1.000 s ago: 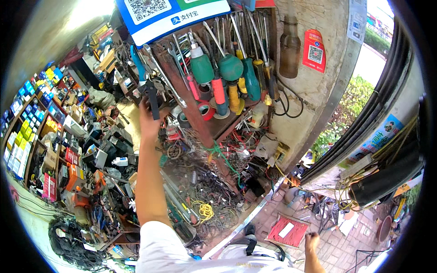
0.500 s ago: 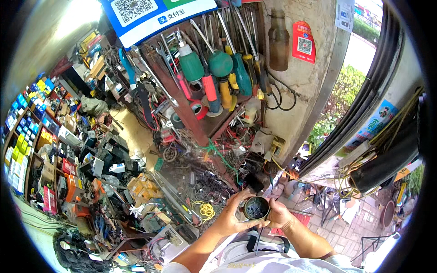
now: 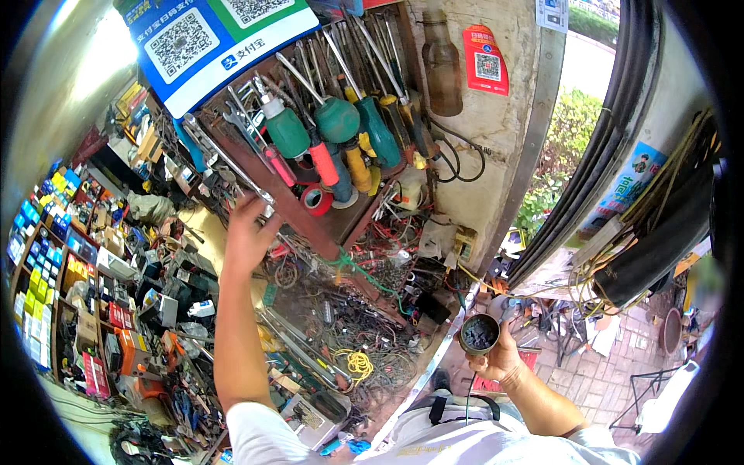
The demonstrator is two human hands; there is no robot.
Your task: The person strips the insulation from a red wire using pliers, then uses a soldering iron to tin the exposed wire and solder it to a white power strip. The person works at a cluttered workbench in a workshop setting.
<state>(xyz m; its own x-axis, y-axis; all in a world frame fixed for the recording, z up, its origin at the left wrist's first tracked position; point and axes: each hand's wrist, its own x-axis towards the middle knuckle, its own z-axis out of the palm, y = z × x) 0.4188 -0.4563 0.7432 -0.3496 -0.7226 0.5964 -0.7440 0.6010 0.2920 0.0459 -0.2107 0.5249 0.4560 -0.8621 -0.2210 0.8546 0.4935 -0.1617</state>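
My right hand (image 3: 502, 358) grips a small round metal can (image 3: 463, 341) from its right side. Dark bluish-black stuff (image 3: 480, 332) shows inside it; I cannot make out what it is. At the left end of the wooden tool rack (image 3: 293, 221) is my left hand (image 3: 249, 236), raised, its thumb apart from the fingers. Its fingertips are by the lower end of a long shiny wrench (image 3: 232, 164); whether they touch it is unclear. Green-handled screwdrivers (image 3: 338, 120), a red-handled tool (image 3: 324, 164) and a roll of red tape (image 3: 316, 200) sit in the rack.
Below the rack lies a heap of scrap wires (image 3: 372, 333) with a yellow coil (image 3: 359, 365). Shelves of small boxes (image 3: 35, 287) and piled parts fill the left side. To the right are a doorway post (image 3: 535, 147), a black roll (image 3: 651, 260) and brick paving (image 3: 570, 391).
My left hand has let go of the can and moved up and left to the rack. The can, now in my right hand alone, is farther right. The view has shifted.
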